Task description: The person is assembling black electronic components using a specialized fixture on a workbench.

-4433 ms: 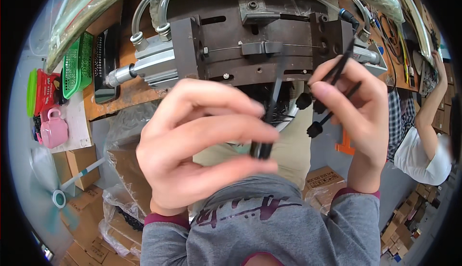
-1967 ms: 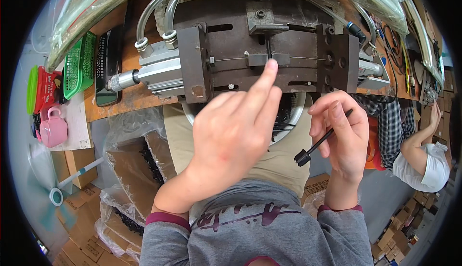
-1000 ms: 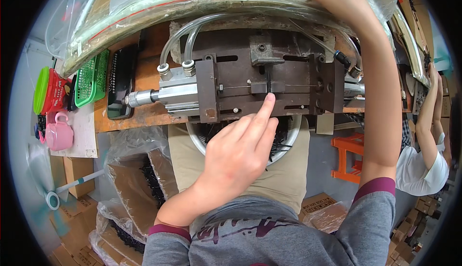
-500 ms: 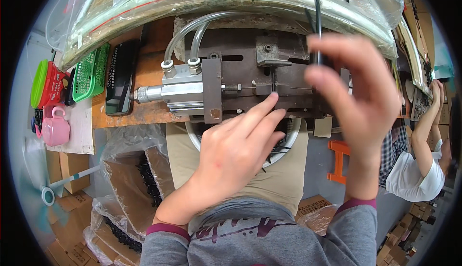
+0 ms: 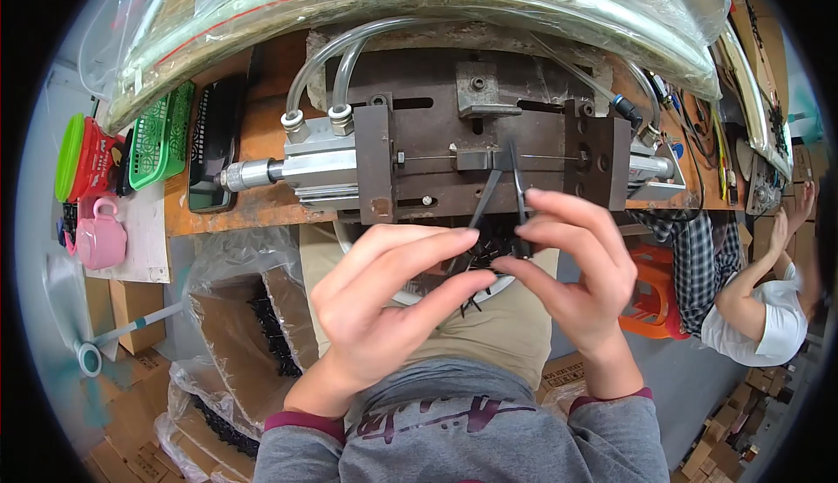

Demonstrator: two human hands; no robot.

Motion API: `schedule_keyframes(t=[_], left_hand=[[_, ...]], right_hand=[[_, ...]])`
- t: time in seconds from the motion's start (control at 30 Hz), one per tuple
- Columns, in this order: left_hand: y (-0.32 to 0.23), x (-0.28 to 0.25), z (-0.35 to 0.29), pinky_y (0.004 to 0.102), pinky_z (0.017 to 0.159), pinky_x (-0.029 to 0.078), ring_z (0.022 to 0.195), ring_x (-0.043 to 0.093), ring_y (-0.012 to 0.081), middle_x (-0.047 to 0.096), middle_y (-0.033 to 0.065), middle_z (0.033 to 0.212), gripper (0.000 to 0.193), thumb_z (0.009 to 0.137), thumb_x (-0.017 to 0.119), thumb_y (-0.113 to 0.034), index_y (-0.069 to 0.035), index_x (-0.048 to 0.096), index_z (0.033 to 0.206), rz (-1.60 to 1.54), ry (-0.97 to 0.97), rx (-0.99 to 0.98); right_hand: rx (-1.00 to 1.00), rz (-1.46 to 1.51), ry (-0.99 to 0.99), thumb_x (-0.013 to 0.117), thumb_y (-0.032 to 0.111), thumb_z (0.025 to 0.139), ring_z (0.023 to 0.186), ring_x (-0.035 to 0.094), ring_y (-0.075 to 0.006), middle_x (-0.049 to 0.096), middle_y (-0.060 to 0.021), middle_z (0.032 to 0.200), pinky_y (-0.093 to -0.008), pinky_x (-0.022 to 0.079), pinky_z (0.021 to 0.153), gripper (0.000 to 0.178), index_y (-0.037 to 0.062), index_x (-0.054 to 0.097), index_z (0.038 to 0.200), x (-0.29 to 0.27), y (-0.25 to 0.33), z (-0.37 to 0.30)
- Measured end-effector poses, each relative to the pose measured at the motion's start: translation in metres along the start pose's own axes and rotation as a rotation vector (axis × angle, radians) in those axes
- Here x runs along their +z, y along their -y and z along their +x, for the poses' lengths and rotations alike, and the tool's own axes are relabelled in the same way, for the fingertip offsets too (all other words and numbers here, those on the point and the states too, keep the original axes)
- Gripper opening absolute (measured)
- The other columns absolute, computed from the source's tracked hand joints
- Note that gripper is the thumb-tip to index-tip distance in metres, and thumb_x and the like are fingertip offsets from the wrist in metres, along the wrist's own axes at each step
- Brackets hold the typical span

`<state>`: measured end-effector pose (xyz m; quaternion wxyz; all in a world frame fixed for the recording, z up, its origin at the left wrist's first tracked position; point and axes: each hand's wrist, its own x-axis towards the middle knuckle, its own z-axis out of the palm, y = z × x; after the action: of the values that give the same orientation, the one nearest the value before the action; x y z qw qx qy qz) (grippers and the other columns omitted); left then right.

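Observation:
My left hand (image 5: 375,295) is closed in a pinch, thumb and forefinger about the lower end of a slim black strip (image 5: 487,196). My right hand (image 5: 580,278) pinches a second slim black strip (image 5: 518,182) beside it. The two strips draw close together at their upper ends, in front of a small metal block (image 5: 474,161) on the dark metal fixture (image 5: 428,138). Whether they are joined I cannot tell, as motion blurs their tips. Below my fingers, a pale bowl (image 5: 504,289) on my lap holds several black slender pieces (image 5: 491,243).
A silver cylinder (image 5: 323,169) with clear hoses (image 5: 336,46) stands left of the fixture, another (image 5: 650,169) right. Further left are a phone-like black object (image 5: 216,147), green basket (image 5: 161,138) and pink cup (image 5: 100,237). A co-worker (image 5: 768,308) sits at the right.
My right hand has come down and left from above the fixture with a black strip. My left hand has drawn back from the metal block and now pinches a strip.

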<state>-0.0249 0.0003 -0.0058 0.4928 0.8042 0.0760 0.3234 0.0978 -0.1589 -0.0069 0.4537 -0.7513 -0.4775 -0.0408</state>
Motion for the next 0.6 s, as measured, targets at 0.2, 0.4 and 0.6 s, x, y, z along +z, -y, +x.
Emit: schedule_keyframes(t=[0.2, 0.4, 0.6], left_hand=[[-0.003, -0.006, 0.004, 0.027, 0.071, 0.055, 0.084, 0.065, 0.0174, 0.064, 0.0149, 0.105, 0.044, 0.056, 0.092, -0.007, 0.001, 0.071, 0.095, 0.051, 0.001, 0.082], [-0.001, -0.011, 0.003, 0.0286, 0.073, 0.057, 0.083, 0.068, 0.0179, 0.061, 0.0224, 0.12, 0.041, 0.057, 0.09, -0.003, 0.003, 0.072, 0.094, 0.065, 0.044, 0.066], [-0.003, -0.02, 0.004, 0.0292, 0.074, 0.057, 0.082, 0.069, 0.0183, 0.061, 0.0237, 0.121, 0.039, 0.059, 0.088, -0.001, 0.002, 0.072, 0.095, 0.051, 0.034, 0.093]], right_hand=[[-0.181, -0.306, 0.064, 0.074, 0.006, 0.069, 0.08, 0.07, -0.0257, 0.067, -0.021, 0.116, -0.0316, 0.056, 0.066, 0.024, -0.0022, 0.063, 0.088, 0.022, -0.003, 0.004], [-0.221, -0.459, 0.084, 0.082, 0.01, 0.065, 0.058, 0.057, -0.0188, 0.069, -0.0121, 0.113, -0.0294, 0.044, 0.052, 0.029, 0.0027, 0.064, 0.086, 0.023, -0.002, 0.019], [-0.219, -0.491, 0.229, 0.083, 0.013, 0.067, 0.059, 0.059, -0.0192, 0.071, -0.0098, 0.102, -0.0282, 0.044, 0.053, 0.027, 0.0051, 0.065, 0.086, 0.005, 0.014, 0.039]])
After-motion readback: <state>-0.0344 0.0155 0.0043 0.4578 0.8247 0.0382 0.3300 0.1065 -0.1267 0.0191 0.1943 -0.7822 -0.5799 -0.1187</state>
